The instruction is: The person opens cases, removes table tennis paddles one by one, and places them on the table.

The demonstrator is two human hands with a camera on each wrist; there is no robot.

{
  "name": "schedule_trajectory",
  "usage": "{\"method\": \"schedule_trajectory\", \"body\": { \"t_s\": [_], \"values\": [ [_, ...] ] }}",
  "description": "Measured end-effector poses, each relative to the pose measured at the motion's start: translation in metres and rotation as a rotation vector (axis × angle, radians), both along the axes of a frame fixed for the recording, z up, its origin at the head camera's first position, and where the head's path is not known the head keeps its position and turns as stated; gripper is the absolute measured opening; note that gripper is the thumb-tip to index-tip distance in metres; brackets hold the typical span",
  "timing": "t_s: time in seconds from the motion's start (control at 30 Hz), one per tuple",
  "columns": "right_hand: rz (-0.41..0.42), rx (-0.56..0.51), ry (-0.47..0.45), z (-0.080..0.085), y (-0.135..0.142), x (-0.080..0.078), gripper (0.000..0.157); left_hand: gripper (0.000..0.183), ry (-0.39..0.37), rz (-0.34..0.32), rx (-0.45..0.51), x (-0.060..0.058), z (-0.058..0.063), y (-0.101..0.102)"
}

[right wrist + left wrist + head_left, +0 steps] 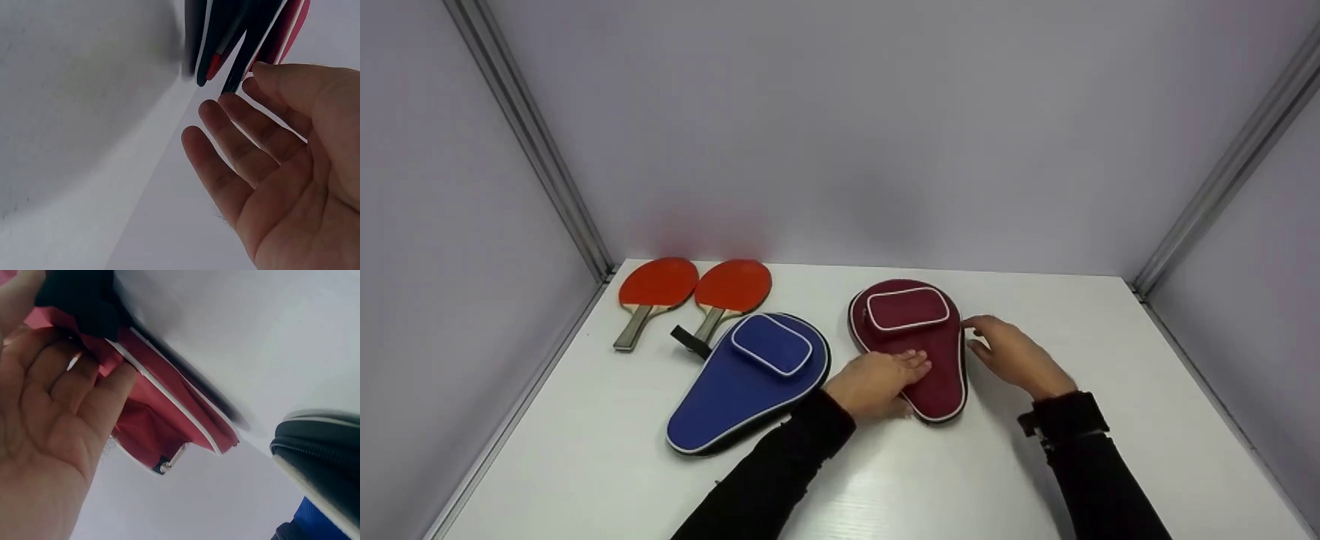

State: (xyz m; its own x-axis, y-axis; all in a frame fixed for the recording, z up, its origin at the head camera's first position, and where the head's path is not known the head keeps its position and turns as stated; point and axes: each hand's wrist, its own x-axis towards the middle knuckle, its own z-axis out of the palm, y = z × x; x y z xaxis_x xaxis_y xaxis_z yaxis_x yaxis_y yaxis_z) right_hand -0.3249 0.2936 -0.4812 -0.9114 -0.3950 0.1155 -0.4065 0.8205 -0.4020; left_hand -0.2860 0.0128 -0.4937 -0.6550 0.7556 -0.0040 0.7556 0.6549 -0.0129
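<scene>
A dark red, bat-shaped case point(945, 386) with white piping and a small front pocket lies on the white table. My left hand point(877, 382) rests across its narrower lower part, fingers laid over the front. The left wrist view shows that palm point(50, 433) beside the red cloth. At the case's right edge is my right hand point(1020, 356), its fingers loosely bent and a fingertip at the rim. In the right wrist view the side of the case point(242, 45) gapes, and a small red end point(214, 66) shows inside; what it belongs to is hidden.
Left of the red case lies a blue bat-shaped case point(727, 397) with a black strap point(690, 341). Two table tennis bats with red faces, one at the far left point(660, 281) and one beside it point(735, 285), lie near the back edge. Grey walls enclose the table.
</scene>
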Motion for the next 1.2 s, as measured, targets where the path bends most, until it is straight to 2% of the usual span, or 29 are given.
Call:
{"method": "schedule_trajectory", "body": {
  "t_s": [0.13,0.33,0.4,0.5,0.6,0.67,0.83,0.93,1.0,1.1,1.2],
  "values": [
    [-0.010,-0.019,-0.010,0.003,0.003,0.001,0.045,0.079,-0.038,-0.041,-0.019,0.008,0.003,-0.004],
    [0.012,-0.048,-0.061,0.006,0.006,0.001,0.067,0.079,-0.094,-0.098,-0.043,0.017,0.008,-0.013],
    [0.010,-0.044,-0.086,0.006,0.006,0.001,0.068,0.076,-0.124,-0.103,-0.025,0.018,0.009,-0.016],
    [0.012,-0.033,-0.140,0.005,0.006,0.002,0.063,0.070,-0.126,-0.082,0.005,0.021,0.009,-0.017],
    [0.009,-0.024,-0.195,0.005,0.006,0.003,0.057,0.071,-0.064,-0.023,0.016,0.032,0.008,-0.009],
    [0.007,-0.010,-0.208,0.006,0.006,0.004,0.055,0.079,0.010,0.027,-0.002,0.044,0.008,0.001],
    [-0.005,-0.001,-0.217,0.008,0.007,0.005,0.053,0.099,0.198,0.148,-0.102,0.073,0.007,0.030],
    [-0.003,0.001,-0.218,0.008,0.007,0.005,0.053,0.096,0.273,0.206,-0.142,0.082,0.004,0.043],
    [0.002,0.008,-0.209,0.008,0.007,0.005,0.054,0.086,0.300,0.241,-0.108,0.085,0.001,0.048],
    [0.002,0.016,-0.198,0.008,0.008,0.006,0.055,0.067,0.342,0.291,0.005,0.085,-0.003,0.052],
    [-0.006,0.019,-0.198,0.009,0.008,0.006,0.056,0.061,0.368,0.342,0.098,0.082,-0.004,0.051]
  ]
}}
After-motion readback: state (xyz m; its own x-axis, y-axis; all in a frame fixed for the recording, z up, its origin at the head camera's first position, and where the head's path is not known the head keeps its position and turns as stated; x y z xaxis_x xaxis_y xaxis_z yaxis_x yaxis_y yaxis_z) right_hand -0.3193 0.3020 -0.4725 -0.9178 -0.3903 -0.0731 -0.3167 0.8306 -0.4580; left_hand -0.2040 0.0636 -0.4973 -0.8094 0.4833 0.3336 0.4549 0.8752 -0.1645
